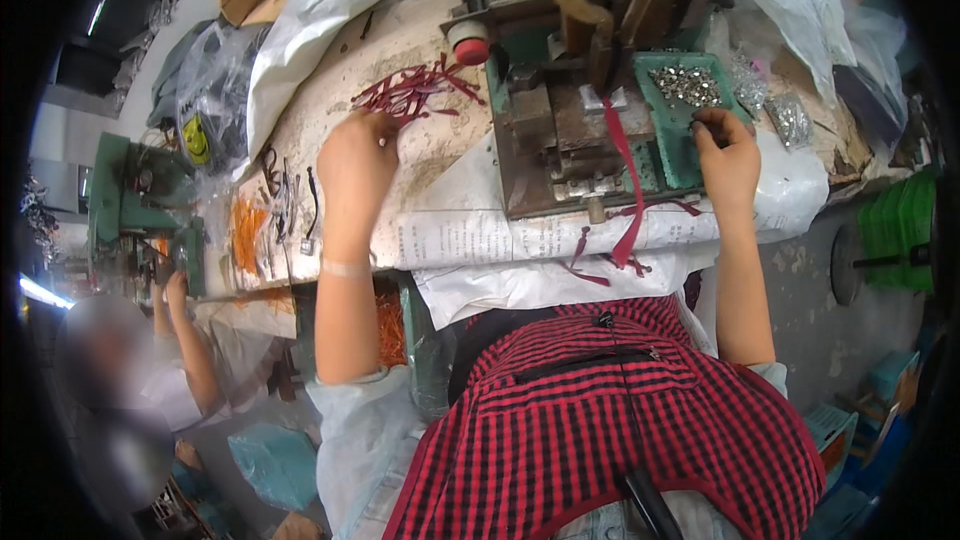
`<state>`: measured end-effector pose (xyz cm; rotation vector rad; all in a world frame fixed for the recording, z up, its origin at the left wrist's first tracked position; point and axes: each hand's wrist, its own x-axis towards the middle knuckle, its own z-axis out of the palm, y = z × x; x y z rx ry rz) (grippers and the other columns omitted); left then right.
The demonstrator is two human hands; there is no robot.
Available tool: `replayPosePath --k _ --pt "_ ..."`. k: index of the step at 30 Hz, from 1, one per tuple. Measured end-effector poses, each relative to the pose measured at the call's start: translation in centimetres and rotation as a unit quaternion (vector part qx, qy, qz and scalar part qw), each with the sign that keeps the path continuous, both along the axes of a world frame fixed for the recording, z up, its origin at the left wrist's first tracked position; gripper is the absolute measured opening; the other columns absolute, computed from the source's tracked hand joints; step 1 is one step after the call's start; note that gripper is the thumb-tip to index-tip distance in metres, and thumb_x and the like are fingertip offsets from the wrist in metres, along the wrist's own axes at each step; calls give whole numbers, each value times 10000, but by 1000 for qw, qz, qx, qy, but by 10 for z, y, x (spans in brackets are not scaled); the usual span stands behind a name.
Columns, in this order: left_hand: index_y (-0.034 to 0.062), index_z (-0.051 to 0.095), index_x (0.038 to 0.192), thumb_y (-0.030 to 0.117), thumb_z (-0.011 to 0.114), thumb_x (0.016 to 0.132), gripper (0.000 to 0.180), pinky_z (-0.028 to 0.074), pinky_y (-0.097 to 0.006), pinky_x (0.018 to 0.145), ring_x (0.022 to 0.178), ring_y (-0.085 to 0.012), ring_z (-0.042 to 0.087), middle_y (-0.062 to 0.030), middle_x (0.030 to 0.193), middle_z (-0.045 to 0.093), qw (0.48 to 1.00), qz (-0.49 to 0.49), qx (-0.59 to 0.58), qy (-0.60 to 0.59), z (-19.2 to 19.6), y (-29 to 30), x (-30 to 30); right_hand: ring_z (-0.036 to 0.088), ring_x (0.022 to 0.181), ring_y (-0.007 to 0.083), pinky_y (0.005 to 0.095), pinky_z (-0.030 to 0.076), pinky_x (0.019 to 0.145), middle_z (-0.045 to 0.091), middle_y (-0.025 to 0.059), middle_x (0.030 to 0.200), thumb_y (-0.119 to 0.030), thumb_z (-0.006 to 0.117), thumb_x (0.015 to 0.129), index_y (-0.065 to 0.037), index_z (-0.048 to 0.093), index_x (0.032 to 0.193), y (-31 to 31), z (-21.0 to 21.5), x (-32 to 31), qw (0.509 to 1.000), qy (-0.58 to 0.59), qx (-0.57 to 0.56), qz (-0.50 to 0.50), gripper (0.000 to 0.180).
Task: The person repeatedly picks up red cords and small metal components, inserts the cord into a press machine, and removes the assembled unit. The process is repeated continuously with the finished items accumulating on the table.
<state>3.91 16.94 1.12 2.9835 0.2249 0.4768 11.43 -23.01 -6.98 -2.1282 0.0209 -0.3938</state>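
Note:
My left hand is closed at the near edge of a pile of narrow dark red straps on the worktable. Its fingertips touch the pile, and whether a strap is in them is hidden. My right hand pinches its thumb and fingers together over the right side of a green tray; anything in the pinch is too small to name. Small shiny metal pieces lie in the tray's far part. Between my hands stands a bench press, with one long dark red strap hanging from its middle toward me.
A red button sits at the press's left. Several short dark red straps lie on white sheeting at the front edge. Bags of metal pieces rest right of the tray. Another person works at a green machine on the left.

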Motion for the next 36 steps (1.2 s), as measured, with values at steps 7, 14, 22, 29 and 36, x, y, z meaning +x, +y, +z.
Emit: replayPosePath --k 7,14,22,29,36 --pt "69 731 920 64 674 806 128 529 -456 798 936 -339 638 -131 1010 680 993 -36 107 -47 -107 96 46 655 816 146 286 506 789 722 72 899 -59 668 890 -3 717 1042 -23 2 -28 997 -64 15 -34 169" --pt "92 635 1198 41 668 878 326 528 -372 607 651 -280 698 -129 764 723 986 59 -154 28 -70 75 15 683 914 162 290 515 831 739 82 986 -26 693 881 -6 731 1032 18 58 -41 978 -114 123 124 157" --pt "-50 596 1216 29 591 989 241 543 -261 648 715 -157 689 -138 962 747 778 -47 -620 -93 -75 12 -3 675 932 135 279 508 853 729 87 969 0 711 858 18 646 1145 107 72 -25 934 -119 303 146 294" --pt "11 700 951 37 737 894 74 436 -205 527 592 -110 582 -80 796 693 815 -127 -350 -443 26 -85 -30 644 1081 161 291 472 969 667 144 1192 28 677 856 44 499 1343 110 96 -41 904 -33 377 198 519" --pt "70 748 963 76 868 741 253 477 -279 514 617 -188 643 -120 920 755 854 -378 -65 -352 11 -155 -11 586 1259 264 376 442 1073 601 176 1346 -11 677 846 8 468 1427 71 100 -36 923 -30 269 273 618"
